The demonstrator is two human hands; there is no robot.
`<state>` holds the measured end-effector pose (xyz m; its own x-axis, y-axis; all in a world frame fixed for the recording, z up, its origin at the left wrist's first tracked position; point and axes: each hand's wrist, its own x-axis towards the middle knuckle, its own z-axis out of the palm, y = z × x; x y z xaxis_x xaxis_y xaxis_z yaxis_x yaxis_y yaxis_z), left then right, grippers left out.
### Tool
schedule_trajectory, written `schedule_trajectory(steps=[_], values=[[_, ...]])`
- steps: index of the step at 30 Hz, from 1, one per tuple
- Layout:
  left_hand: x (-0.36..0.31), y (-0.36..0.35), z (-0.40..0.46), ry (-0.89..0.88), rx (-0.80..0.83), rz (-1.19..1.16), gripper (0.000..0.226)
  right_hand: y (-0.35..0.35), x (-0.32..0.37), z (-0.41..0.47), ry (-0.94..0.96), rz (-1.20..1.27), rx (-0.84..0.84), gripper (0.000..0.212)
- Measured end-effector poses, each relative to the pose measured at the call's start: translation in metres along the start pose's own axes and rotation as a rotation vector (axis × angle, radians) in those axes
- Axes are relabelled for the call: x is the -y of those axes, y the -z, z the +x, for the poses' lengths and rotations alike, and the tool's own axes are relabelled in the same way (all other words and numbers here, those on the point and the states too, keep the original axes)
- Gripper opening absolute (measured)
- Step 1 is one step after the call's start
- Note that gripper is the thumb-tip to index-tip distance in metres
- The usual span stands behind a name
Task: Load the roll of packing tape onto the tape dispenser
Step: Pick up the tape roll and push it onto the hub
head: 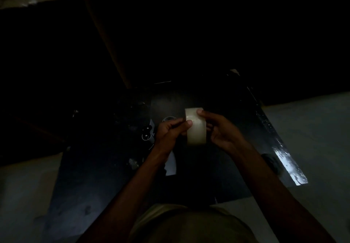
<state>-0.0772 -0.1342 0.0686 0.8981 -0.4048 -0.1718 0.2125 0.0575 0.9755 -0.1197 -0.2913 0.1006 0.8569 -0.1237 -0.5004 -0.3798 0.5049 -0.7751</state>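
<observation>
The scene is very dark. A pale roll of packing tape (196, 132) is held upright, edge toward me, above a black table (98, 176). My right hand (221, 129) grips its right side with the thumb on the top rim. My left hand (171, 132) pinches the roll's left face with thumb and fingers. Just left of my left hand lies a dim object with a roller and small wheels (146, 133); it may be the tape dispenser, but I cannot tell in this light.
A white sheet (171, 164) lies on the table under my left forearm. A shiny strip (287, 164) runs along the table's right edge. A round dark rim (169, 119) sits behind my left hand. Pale floor shows on both sides.
</observation>
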Motion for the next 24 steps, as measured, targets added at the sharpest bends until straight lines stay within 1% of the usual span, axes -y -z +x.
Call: schedule_trajectory(steps=[3, 6, 9, 10, 12, 15, 18, 19, 21, 24], values=[[-0.004, -0.002, 0.001, 0.012, -0.051, -0.022, 0.016, -0.002, -0.001, 0.001, 0.035, -0.068, 0.006, 0.014], [-0.005, -0.002, 0.003, 0.061, -0.117, -0.077, 0.021, -0.003, -0.005, 0.001, 0.092, -0.159, 0.044, 0.02], [-0.007, 0.0, 0.004, 0.12, -0.166, -0.154, 0.036, -0.003, -0.008, 0.003, 0.123, -0.189, 0.11, 0.022], [-0.007, 0.001, 0.004, 0.139, -0.17, -0.173, 0.04, -0.003, -0.008, 0.003, 0.123, -0.196, 0.135, 0.026], [-0.007, 0.002, 0.004, 0.15, -0.176, -0.199, 0.043, -0.002, -0.007, 0.003, 0.123, -0.226, 0.187, 0.036], [-0.007, 0.003, 0.004, 0.155, -0.212, -0.223, 0.036, 0.001, -0.007, 0.001, 0.143, -0.286, 0.22, 0.05], [-0.007, 0.002, 0.003, 0.169, -0.229, -0.256, 0.018, 0.001, -0.011, 0.001, 0.161, -0.307, 0.234, 0.06], [-0.007, 0.002, 0.004, 0.175, -0.234, -0.262, 0.015, 0.001, -0.012, 0.001, 0.161, -0.305, 0.238, 0.061], [-0.006, 0.004, 0.003, 0.189, -0.245, -0.265, 0.015, 0.0, -0.013, 0.001, 0.157, -0.307, 0.246, 0.061], [-0.004, 0.006, 0.001, 0.188, -0.221, -0.258, 0.015, 0.0, -0.016, 0.004, 0.166, -0.266, 0.247, 0.048]])
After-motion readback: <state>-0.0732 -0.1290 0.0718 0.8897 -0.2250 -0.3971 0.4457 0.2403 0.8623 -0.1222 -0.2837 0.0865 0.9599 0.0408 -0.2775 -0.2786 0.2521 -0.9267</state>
